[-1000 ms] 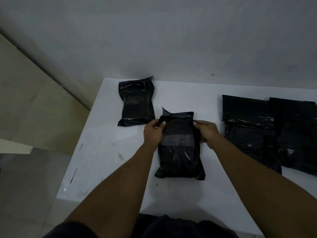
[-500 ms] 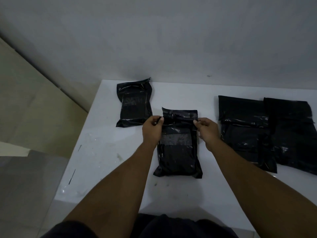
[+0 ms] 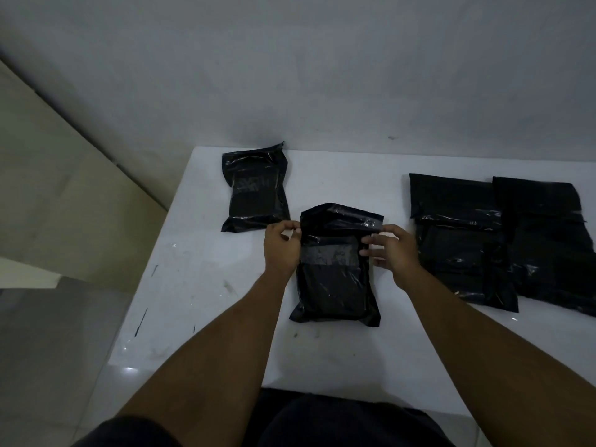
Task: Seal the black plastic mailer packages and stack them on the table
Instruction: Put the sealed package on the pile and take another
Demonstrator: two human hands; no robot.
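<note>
The middle mailer is a shiny black bag, fat and full, lying flat on the white table with its top flap lifted up. The left mailer lies flat near the far edge. Two right mailers lie flat side by side, touching.

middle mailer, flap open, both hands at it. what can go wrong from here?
1. Crooked seal: the left hand pinches the left edge of the flap on the middle mailer, while the right hand seems only to touch the right corner. The creased film may fold down skewed or wrinkled.
2. The far-left mailer lies just beyond the left hand's knuckles, so it might get nudged during the fold.
</note>
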